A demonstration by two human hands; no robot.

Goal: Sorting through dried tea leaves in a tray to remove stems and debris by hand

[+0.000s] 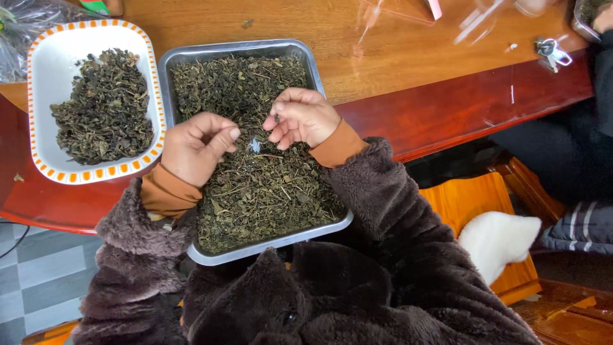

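While a crinkled clear plastic bag [29,25] fills the far left corner of the wooden table [396,57], a white dish with an orange-checked rim [45,70] sits just beside it, holding a heap of dark dried leaves [105,105]. Touching that dish on its right is a rectangular metal tray [306,57], which overhangs the table's red-brown front edge toward the person and is spread edge to edge with loose dried leaves and stems [268,185].

Over the tray's middle, the left hand [195,147] is curled into a loose fist, thumb pressed against the bent fingers; whether any leaf is pinched inside cannot be told. Just beside it, with a small gap between them, the right hand [303,118] hovers with fingers bent downward, the fingertips pinched on a small dark bit of leaf above the pile. Both wrists emerge from orange-brown cuffs [166,191] under the sleeves of a dark brown fleecy coat [357,281], which fills the lower part of the view.

Farther right, sheets of clear plastic [447,16] lie on the table, with a small metal key ring [552,51] near the far right edge. Below the table on that side stands an orange wooden stool [472,198] with a white furry thing [501,239] resting against it, and another person's dark clothing [575,160] shows at the right border. Grey checked floor tiles [38,275] show at the lower left.
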